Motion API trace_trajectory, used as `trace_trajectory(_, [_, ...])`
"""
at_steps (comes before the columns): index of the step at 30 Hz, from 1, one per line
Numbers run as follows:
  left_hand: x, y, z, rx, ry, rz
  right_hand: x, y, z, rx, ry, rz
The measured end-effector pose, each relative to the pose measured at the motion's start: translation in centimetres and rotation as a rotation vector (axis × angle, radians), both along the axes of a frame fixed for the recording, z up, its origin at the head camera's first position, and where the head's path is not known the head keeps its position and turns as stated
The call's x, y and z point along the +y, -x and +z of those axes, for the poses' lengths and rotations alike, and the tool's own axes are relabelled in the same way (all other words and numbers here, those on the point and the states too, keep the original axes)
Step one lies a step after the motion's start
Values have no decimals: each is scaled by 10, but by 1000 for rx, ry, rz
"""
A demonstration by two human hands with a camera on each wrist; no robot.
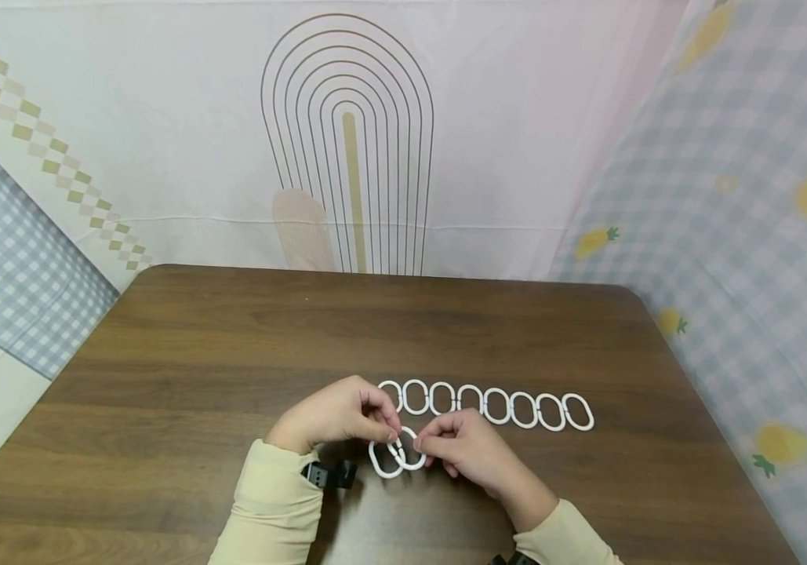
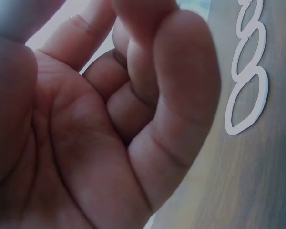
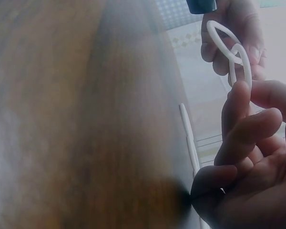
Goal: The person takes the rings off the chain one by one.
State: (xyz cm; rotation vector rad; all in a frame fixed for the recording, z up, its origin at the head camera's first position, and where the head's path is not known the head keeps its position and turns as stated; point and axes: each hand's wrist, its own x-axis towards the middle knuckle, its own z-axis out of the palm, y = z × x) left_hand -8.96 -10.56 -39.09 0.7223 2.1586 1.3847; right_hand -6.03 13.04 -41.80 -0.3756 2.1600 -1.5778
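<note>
Above the table, my left hand [image 1: 338, 414] pinches a white oval ring [image 1: 372, 457] between thumb and fingertips. My right hand [image 1: 470, 449] grips a second white oval ring [image 1: 415, 468] at its right side. The two cross each other; in the right wrist view the upper ring [image 3: 217, 39] passes through the ring [image 3: 248, 67] at my right fingertips. Whether the crossing is fully closed is too small to tell. In the left wrist view, the curled fingers [image 2: 188, 86] of my left hand hide what they pinch.
Just beyond my hands, several like white oval rings [image 1: 590, 416] lie in a row running to the right on the brown wooden table [image 1: 234, 329]. A patterned cloth [image 1: 516, 118] hangs behind the table, and a checked cloth [image 1: 742, 314] hangs at the right.
</note>
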Motion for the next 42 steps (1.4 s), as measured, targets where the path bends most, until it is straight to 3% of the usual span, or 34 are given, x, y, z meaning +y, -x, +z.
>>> trace_trajectory(42, [2, -2, 2, -35, 27, -64, 2, 2, -1, 10, -19, -53])
